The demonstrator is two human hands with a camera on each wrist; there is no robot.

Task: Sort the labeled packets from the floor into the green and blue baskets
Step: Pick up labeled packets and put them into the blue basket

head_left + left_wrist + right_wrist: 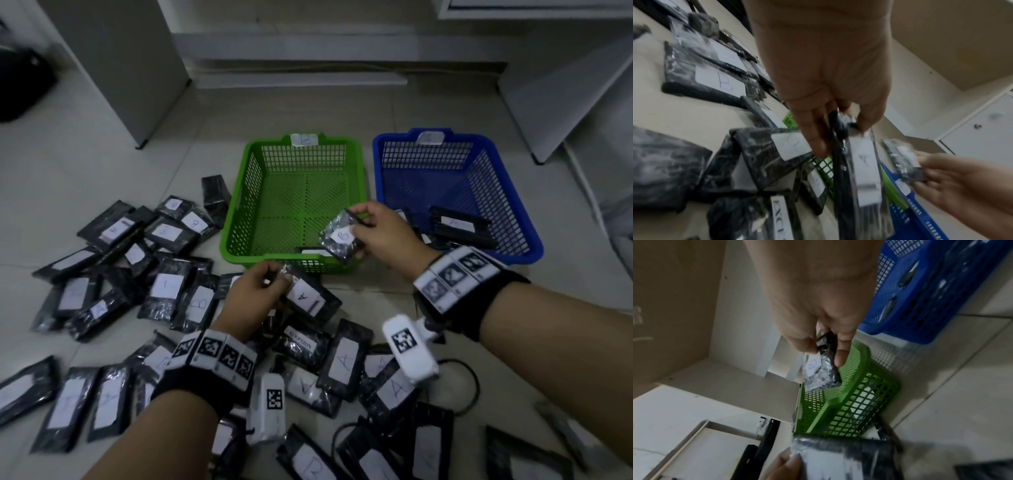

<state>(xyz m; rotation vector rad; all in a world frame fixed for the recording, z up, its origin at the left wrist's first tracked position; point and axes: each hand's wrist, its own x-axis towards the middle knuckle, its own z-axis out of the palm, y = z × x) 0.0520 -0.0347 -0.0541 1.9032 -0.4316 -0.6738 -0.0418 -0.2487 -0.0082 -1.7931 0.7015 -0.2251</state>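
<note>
Your left hand [251,296] pinches the A packet [306,296] above the floor pile, so dropping it straight ahead would missort it into the green basket [239,219]. Your right hand [385,233] pinches the B packet [342,238] over that basket's front right corner; a loose release could send it over the rim or into the blue basket [513,219].

Pale tiled floor [102,164] under everything. White cabinet panel [113,68] stands far beyond left hand [253,294]. Dark bag [20,85], blurred, farther left of it. Black cable loop [462,387] on floor near right wrist. White cupboard [565,96] beyond right hand [387,236].
</note>
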